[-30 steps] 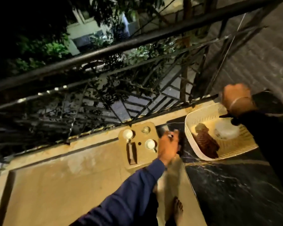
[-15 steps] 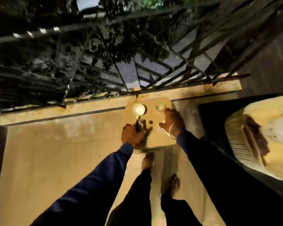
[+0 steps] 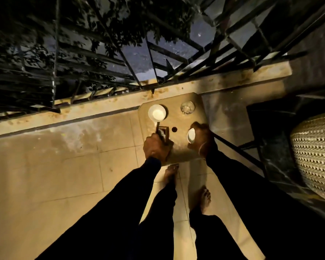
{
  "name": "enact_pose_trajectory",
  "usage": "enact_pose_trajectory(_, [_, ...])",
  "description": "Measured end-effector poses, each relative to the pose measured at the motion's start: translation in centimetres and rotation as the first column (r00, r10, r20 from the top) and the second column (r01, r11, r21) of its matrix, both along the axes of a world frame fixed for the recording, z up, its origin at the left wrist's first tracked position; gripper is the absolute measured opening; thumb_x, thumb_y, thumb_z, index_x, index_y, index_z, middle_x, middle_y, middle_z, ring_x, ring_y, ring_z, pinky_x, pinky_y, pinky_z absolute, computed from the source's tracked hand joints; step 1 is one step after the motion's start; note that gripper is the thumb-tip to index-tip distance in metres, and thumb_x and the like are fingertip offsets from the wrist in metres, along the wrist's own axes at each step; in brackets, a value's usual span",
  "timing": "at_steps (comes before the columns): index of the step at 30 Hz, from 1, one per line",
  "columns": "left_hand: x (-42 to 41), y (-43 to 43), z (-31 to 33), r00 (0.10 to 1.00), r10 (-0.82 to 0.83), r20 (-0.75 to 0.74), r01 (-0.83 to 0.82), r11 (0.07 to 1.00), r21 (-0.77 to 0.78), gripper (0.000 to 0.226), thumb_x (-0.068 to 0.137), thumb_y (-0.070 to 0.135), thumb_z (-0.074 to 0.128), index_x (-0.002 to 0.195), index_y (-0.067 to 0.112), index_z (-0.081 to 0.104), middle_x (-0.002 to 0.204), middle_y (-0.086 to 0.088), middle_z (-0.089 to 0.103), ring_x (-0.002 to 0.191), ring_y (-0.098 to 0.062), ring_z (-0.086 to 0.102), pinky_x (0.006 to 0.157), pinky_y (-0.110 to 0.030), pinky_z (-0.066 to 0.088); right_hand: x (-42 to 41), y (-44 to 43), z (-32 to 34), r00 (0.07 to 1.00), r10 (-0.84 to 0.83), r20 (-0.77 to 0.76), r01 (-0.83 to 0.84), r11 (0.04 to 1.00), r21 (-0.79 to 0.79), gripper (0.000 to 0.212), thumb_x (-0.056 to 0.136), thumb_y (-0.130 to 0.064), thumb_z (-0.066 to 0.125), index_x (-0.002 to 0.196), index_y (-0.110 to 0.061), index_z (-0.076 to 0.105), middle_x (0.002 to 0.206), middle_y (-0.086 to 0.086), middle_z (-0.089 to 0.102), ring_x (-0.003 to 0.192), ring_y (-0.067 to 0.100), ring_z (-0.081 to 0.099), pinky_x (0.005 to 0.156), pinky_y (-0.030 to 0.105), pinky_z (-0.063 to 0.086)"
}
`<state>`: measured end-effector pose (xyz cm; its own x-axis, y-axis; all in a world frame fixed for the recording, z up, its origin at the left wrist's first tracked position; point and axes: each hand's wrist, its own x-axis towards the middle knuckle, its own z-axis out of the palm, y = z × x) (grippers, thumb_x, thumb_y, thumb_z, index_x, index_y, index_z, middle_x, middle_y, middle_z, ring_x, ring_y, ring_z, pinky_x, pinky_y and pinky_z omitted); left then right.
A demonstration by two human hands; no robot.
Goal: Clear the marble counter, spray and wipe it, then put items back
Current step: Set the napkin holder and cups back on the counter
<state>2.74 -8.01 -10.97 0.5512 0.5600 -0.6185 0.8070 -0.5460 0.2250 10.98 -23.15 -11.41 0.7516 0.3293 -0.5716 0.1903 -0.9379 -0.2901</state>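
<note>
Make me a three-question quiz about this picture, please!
1. How many white dishes sit on the tray? A) one B) two C) four
2. Where is the basket? A) on a chair B) on the railing C) on the dark counter
3. How is the tray held? A) both hands grip it B) one hand grips it C) no hand touches it

Answers:
1 B: the cup and the bowl are white, while the glass is clear.
2 C: it sits on the counter at the right.
3 A: the left hand and the right hand each grip an edge.
</note>
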Motion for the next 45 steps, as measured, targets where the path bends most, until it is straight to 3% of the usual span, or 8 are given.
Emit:
enact_pose_trajectory(6, [0.4,-0.4,7.2,0.99,-0.105,0.094,0.106,0.994,-0.012,0.044,0.066,0.047,0.078,0.092,0.013,0.068,0.088,-0.006,0.072,0.083,-0.028,0.069,0.074,-0.036,0.059,-2.2,-1.3,6.3,0.993,-0.093,0.077,0.085,0.991,0.104,0.081,0.054,-0.044,0.087,0.121,-0.009,0.058,0.115,0.01,0.065,0.109,0.027,0.063,0.097,0.032,0.049])
enact_pose_trajectory(14, [4.9,-4.0,23.8,0.895,-0.432,0.113,0.436,0.9,-0.003,0.049,0.055,0.047,0.085,0.084,0.016,0.062,0.089,-0.006,0.067,0.086,-0.027,0.066,0.061,-0.027,0.046,-1.9,-6.1,26.2,0.983,-0.151,0.104,0.144,0.987,0.069,0.08,0.057,-0.051,0.083,0.125,-0.019,0.056,0.123,0.01,0.062,0.113,0.03,0.059,0.093,0.036,0.049])
enact_pose_trajectory(18, [7.3,-9.2,35.2,0.697,-0.68,0.227,0.651,0.733,0.197,0.06,0.056,0.06,0.08,0.098,0.019,0.066,0.1,-0.013,0.069,0.098,-0.032,0.066,0.07,-0.033,0.049,-2.2,-13.1,37.7,0.938,-0.217,0.269,0.202,0.976,0.085,0.076,0.051,-0.066,0.072,0.116,-0.031,0.059,0.112,0.0,0.066,0.104,0.027,0.064,0.077,0.036,0.05])
enact_pose_trajectory(22, [8.4,-17.0,44.7,0.456,-0.796,0.398,0.784,0.571,0.243,0.059,0.054,0.061,0.084,0.097,0.025,0.065,0.097,-0.004,0.073,0.1,-0.028,0.067,0.074,-0.033,0.052,-5.1,-23.6,47.7,0.855,-0.404,0.324,0.408,0.911,0.061,0.074,0.063,-0.052,0.08,0.124,-0.018,0.058,0.124,0.01,0.062,0.117,0.033,0.058,0.101,0.039,0.046])
enact_pose_trajectory(24, [8.6,-22.0,47.4,0.314,-0.831,0.46,0.837,0.471,0.28,0.061,0.052,0.057,0.086,0.101,0.027,0.065,0.096,-0.002,0.075,0.099,-0.028,0.068,0.074,-0.034,0.053,-7.0,-29.3,49.5,0.771,-0.542,0.335,0.547,0.832,0.087,0.069,0.062,-0.048,0.083,0.12,-0.021,0.059,0.119,0.011,0.064,0.11,0.032,0.062,0.089,0.033,0.051])
enact_pose_trajectory(26, [8.4,-28.9,48.1,0.196,-0.825,0.53,0.878,0.388,0.28,0.056,0.052,0.05,0.088,0.1,0.031,0.067,0.094,0.0,0.075,0.099,-0.028,0.069,0.075,-0.035,0.054,-10.3,-36.1,50.1,0.68,-0.623,0.387,0.657,0.752,0.056,0.073,0.054,-0.052,0.085,0.114,-0.021,0.059,0.113,0.008,0.065,0.103,0.029,0.064,0.078,0.029,0.05])
enact_pose_trajectory(35, [7.1,-56.4,40.6,-0.175,-0.82,0.545,0.975,-0.068,0.211,0.054,0.059,0.017,0.087,0.109,0.029,0.071,0.096,0.007,0.074,0.091,-0.007,0.066,0.075,-0.018,0.046,-22.5,-60.3,43.2,0.427,-0.825,0.37,0.89,0.455,-0.012,0.082,0.063,-0.035,0.087,0.134,-0.02,0.048,0.132,0.006,0.053,0.12,0.026,0.052,0.097,0.033,0.045])
enact_pose_trajectory(45, [9.6,-72.0,30.3,-0.234,-0.899,0.371,0.963,-0.162,0.213,0.058,0.067,0.013,0.082,0.122,0.024,0.065,0.116,-0.003,0.069,0.109,-0.021,0.064,0.092,-0.03,0.052,-21.0,-73.0,33.2,0.393,-0.892,0.221,0.914,0.405,0.008,0.081,0.069,-0.025,0.084,0.137,-0.02,0.04,0.134,0.011,0.049,0.122,0.031,0.051,0.099,0.041,0.045])
